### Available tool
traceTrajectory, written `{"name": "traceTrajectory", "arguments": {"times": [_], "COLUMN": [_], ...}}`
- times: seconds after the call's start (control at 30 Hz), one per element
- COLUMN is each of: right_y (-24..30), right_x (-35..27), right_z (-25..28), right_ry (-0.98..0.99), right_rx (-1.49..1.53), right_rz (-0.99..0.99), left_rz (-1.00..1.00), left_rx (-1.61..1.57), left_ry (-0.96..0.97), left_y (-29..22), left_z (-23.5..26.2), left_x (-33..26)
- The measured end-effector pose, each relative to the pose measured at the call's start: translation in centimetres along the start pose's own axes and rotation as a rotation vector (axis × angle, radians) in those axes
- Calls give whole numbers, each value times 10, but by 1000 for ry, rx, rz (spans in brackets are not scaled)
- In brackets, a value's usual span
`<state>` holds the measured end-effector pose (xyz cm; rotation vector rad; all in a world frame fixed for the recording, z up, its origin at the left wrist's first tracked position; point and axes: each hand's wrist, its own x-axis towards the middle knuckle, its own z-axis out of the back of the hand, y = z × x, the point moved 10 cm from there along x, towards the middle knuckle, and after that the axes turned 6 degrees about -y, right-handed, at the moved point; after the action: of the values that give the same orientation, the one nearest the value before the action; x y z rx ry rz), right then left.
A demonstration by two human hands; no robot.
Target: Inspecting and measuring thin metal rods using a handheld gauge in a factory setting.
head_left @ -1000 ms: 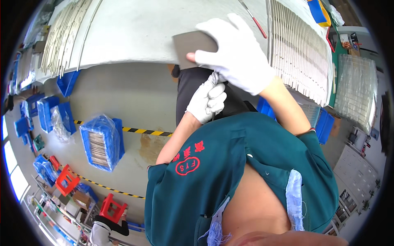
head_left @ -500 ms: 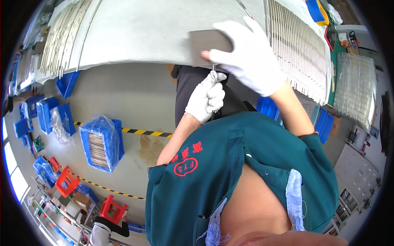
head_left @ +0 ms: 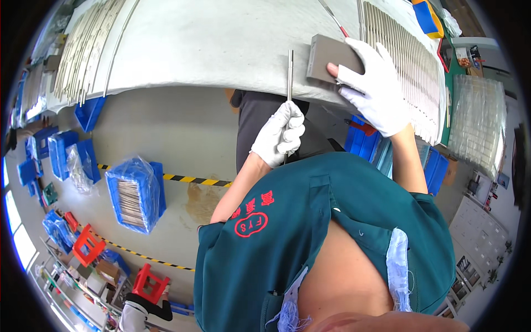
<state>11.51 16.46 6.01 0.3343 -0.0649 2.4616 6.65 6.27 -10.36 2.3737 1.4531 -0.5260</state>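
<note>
My left hand (head_left: 280, 133), in a white glove, is closed around a thin metal rod (head_left: 290, 72). The rod stands nearly upright in the picture; its far end lies over the table's near edge and its lower end shows below my fist. My right hand (head_left: 376, 86), gloved in white with the thumb tip bare, grips a flat grey-brown rectangular block (head_left: 332, 58). The block is just right of the rod and apart from it. Close beyond the block, a slim tool with a red part (head_left: 336, 19) lies on the white-covered table (head_left: 210, 47).
Many metal rods lie in a row (head_left: 401, 66) at the table's right, and another bundle (head_left: 88, 50) at its left. A blue crate with bagged rods (head_left: 133, 196) stands on the floor at left. Blue bins (head_left: 362, 141) sit below the table at right.
My right hand has moved right with the block, off the rod, whose far part now shows. My left hand has stayed almost in place, still holding the rod.
</note>
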Motion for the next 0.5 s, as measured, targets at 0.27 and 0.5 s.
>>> {"name": "traceTrajectory", "arguments": {"times": [0.27,0.5], "right_y": [3,55], "right_x": [1,40], "right_z": [-1,-5], "right_ry": [-16,-211], "right_rx": [34,15], "right_rz": [-11,191], "left_rz": [10,-170], "left_rx": [-15,299], "left_ry": [88,-244], "left_y": [-2,-17], "left_z": [-9,-2], "left_x": [-1,-10]}}
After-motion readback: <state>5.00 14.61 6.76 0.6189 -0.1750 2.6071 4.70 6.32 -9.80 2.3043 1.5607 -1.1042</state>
